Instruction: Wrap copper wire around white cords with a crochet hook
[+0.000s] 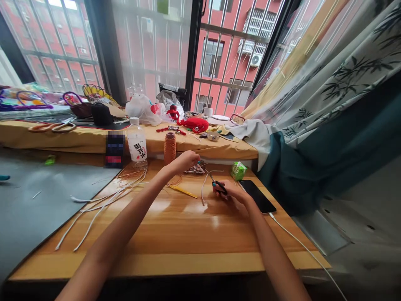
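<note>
My right hand [233,190] is closed around the black handles of a small pair of scissors [221,188], whose blades point up and left toward my left hand. My left hand [188,159] hovers above the far part of the wooden table [175,225], its fingers pinched together; what they hold is too small to make out. Beneath it lies a small patterned packet [194,169]. A short white cord [202,193] rests just left of the scissors, and a flat yellow strip [184,191] lies further left. Behind my left wrist stands a cone of orange thread [170,147].
Long white cords [106,202] spread over the table's left side, near a water bottle [137,144]. At right are a green box [239,170] and a phone [257,196] with a white cable [300,240]. The ledge [225,146] behind holds red-handled pliers [171,130] and clutter.
</note>
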The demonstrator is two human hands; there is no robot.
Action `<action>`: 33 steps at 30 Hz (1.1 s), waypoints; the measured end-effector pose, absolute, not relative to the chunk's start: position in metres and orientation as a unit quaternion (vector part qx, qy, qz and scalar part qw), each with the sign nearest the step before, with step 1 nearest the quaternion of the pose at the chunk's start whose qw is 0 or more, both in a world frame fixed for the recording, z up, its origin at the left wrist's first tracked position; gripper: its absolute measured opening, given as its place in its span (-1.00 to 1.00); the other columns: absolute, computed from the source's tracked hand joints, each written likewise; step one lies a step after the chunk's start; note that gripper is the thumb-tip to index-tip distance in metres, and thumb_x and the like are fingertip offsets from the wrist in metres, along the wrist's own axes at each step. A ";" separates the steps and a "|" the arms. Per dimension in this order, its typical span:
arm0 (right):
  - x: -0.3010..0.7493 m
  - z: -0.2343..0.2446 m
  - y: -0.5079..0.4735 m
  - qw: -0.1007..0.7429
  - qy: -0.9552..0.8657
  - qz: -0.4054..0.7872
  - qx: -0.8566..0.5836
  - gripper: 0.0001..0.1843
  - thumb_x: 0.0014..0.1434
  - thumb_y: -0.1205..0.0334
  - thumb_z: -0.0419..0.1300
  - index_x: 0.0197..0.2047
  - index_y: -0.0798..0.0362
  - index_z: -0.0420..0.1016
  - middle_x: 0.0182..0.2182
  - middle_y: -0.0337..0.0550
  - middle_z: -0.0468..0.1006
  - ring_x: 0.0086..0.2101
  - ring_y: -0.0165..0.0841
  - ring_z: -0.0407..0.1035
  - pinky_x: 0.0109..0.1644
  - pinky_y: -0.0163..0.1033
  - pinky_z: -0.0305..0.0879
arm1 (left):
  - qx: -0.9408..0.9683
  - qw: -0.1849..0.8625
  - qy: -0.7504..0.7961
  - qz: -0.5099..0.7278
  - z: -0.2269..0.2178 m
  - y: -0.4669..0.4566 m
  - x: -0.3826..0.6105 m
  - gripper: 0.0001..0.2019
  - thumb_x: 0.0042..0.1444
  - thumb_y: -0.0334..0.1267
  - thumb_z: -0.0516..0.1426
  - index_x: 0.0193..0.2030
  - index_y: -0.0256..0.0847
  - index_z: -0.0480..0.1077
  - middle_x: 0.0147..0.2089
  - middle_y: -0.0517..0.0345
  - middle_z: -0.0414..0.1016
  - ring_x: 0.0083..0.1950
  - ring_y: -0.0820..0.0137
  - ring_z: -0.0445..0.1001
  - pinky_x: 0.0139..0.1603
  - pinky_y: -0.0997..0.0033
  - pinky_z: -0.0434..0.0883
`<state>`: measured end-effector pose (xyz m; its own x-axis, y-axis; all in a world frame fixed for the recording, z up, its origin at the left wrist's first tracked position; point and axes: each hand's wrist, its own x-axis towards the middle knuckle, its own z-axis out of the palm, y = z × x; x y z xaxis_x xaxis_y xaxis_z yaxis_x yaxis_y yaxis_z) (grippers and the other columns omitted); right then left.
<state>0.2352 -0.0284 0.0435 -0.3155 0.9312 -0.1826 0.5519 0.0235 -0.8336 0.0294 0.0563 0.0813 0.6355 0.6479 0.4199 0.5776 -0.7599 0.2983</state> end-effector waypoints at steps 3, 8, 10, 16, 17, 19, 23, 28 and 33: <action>0.238 0.043 -0.029 0.204 -0.674 0.470 -0.532 -0.55 -0.10 -0.16 0.04 -0.55 0.13 0.25 -0.64 -0.27 0.37 -0.74 -0.59 0.09 -0.66 -0.42 -0.06 | 0.914 0.005 0.308 0.262 0.083 0.062 0.044 -0.79 -0.01 -0.47 -0.04 -0.42 -0.30 0.42 -0.40 0.05 0.36 -0.28 0.37 0.26 -0.28 0.46 0.21; 0.239 0.034 -0.021 0.227 -0.655 0.480 -0.538 -0.56 -0.08 -0.16 0.03 -0.59 0.10 0.17 -0.68 -0.32 0.32 -0.78 -0.61 0.05 -0.70 -0.43 -0.09 | 0.929 -0.084 0.272 0.235 0.082 0.059 0.056 -0.77 0.02 -0.49 -0.07 -0.43 -0.31 0.42 -0.43 0.04 0.34 -0.31 0.37 0.24 -0.32 0.46 0.20; 0.239 0.029 -0.018 0.238 -0.649 0.477 -0.543 -0.55 -0.08 -0.16 0.04 -0.60 0.09 0.16 -0.69 -0.33 0.30 -0.79 -0.62 0.03 -0.72 -0.43 -0.11 | 0.932 -0.088 0.266 0.228 0.082 0.058 0.060 -0.78 0.01 -0.49 -0.05 -0.43 -0.32 0.42 -0.42 0.04 0.34 -0.31 0.37 0.24 -0.31 0.45 0.21; 0.241 0.020 -0.015 0.275 -0.635 0.463 -0.554 -0.53 -0.10 -0.21 0.03 -0.60 0.07 0.16 -0.71 -0.35 0.27 -0.80 -0.62 -0.04 -0.75 -0.42 -0.16 | 0.931 -0.099 0.256 0.242 0.080 0.063 0.073 -0.82 -0.01 -0.48 -0.01 -0.42 -0.31 0.42 -0.39 0.02 0.35 -0.28 0.35 0.23 -0.29 0.43 0.23; 0.242 0.019 -0.014 0.278 -0.633 0.460 -0.557 -0.53 -0.11 -0.21 0.03 -0.60 0.07 0.17 -0.71 -0.35 0.26 -0.80 -0.62 -0.04 -0.75 -0.41 -0.16 | 0.930 -0.101 0.256 0.245 0.080 0.063 0.074 -0.82 -0.02 -0.48 -0.01 -0.42 -0.31 0.41 -0.38 0.02 0.35 -0.28 0.35 0.23 -0.29 0.43 0.23; 0.243 0.016 -0.011 0.284 -0.630 0.454 -0.563 -0.54 -0.12 -0.20 0.05 -0.61 0.08 0.19 -0.73 -0.35 0.25 -0.79 -0.61 -0.04 -0.74 -0.41 -0.17 | 0.928 -0.105 0.256 0.248 0.080 0.063 0.075 -0.83 -0.02 -0.49 -0.01 -0.43 -0.32 0.41 -0.38 0.01 0.35 -0.29 0.35 0.23 -0.30 0.43 0.23; 0.243 0.009 -0.006 0.296 -0.624 0.444 -0.571 -0.55 -0.14 -0.19 0.07 -0.61 0.07 0.20 -0.75 -0.36 0.22 -0.77 -0.59 -0.01 -0.73 -0.42 -0.16 | 0.926 -0.106 0.261 0.253 0.081 0.062 0.074 -0.82 -0.03 -0.51 -0.02 -0.45 -0.31 0.40 -0.39 0.02 0.34 -0.31 0.36 0.22 -0.33 0.44 0.22; 0.240 0.009 -0.008 0.307 -0.620 0.440 -0.573 -0.55 -0.14 -0.20 0.06 -0.62 0.06 0.17 -0.75 -0.35 0.21 -0.78 -0.59 -0.03 -0.73 -0.41 -0.16 | 0.925 -0.101 0.257 0.262 0.083 0.060 0.072 -0.81 -0.01 -0.50 -0.03 -0.45 -0.32 0.40 -0.40 0.03 0.34 -0.30 0.35 0.22 -0.31 0.43 0.23; 0.238 0.014 -0.013 0.309 -0.615 0.438 -0.578 -0.53 -0.13 -0.23 0.03 -0.61 0.05 0.16 -0.73 -0.32 0.25 -0.80 -0.60 -0.07 -0.75 -0.40 -0.16 | 0.925 -0.098 0.261 0.260 0.081 0.061 0.071 -0.79 0.00 -0.50 -0.05 -0.44 -0.32 0.40 -0.41 0.04 0.33 -0.30 0.36 0.21 -0.30 0.42 0.22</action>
